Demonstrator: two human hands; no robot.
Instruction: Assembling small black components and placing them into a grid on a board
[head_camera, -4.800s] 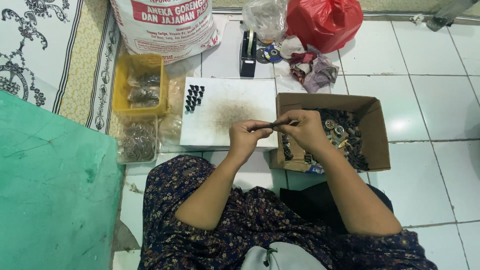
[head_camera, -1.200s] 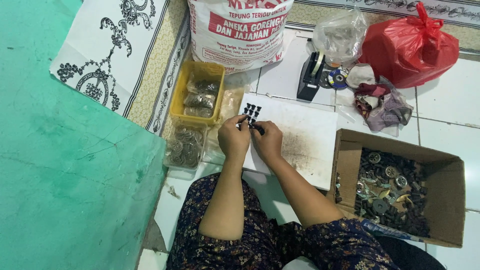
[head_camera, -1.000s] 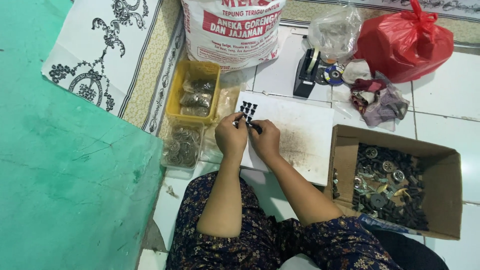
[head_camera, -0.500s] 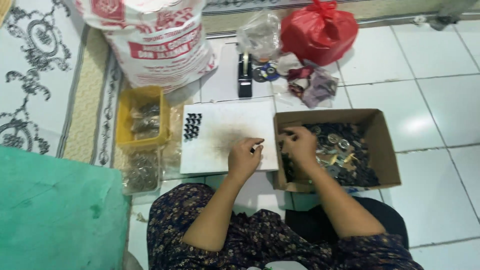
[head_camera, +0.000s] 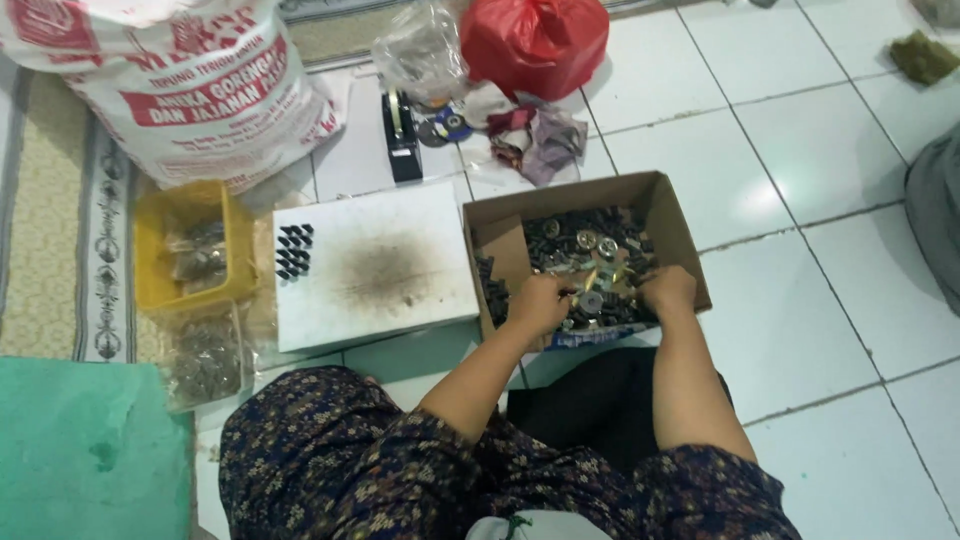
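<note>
An open cardboard box (head_camera: 665, 205) on the tiled floor holds several small dark and silvery metal parts (head_camera: 590, 250). My left hand (head_camera: 537, 303) and my right hand (head_camera: 667, 290) both reach into the near side of the box, fingers curled down among the parts. What the fingers grip is hidden. Left of the box lies a white board (head_camera: 375, 265) with a dark smudge in its middle and a neat cluster of small black pieces (head_camera: 294, 251) at its left edge.
A yellow tray (head_camera: 150, 255) and a clear bag of parts (head_camera: 205, 360) sit left of the board. Behind stand a large printed sack (head_camera: 190, 85), a tape dispenser (head_camera: 402, 128), a clear bag (head_camera: 420, 45), a red bag (head_camera: 533, 40) and rags (head_camera: 535, 140). A green mat (head_camera: 85, 440) lies near left.
Both hands left the cluster of black pieces on the board and moved right into the cardboard box. The view has swung right and closer.
</note>
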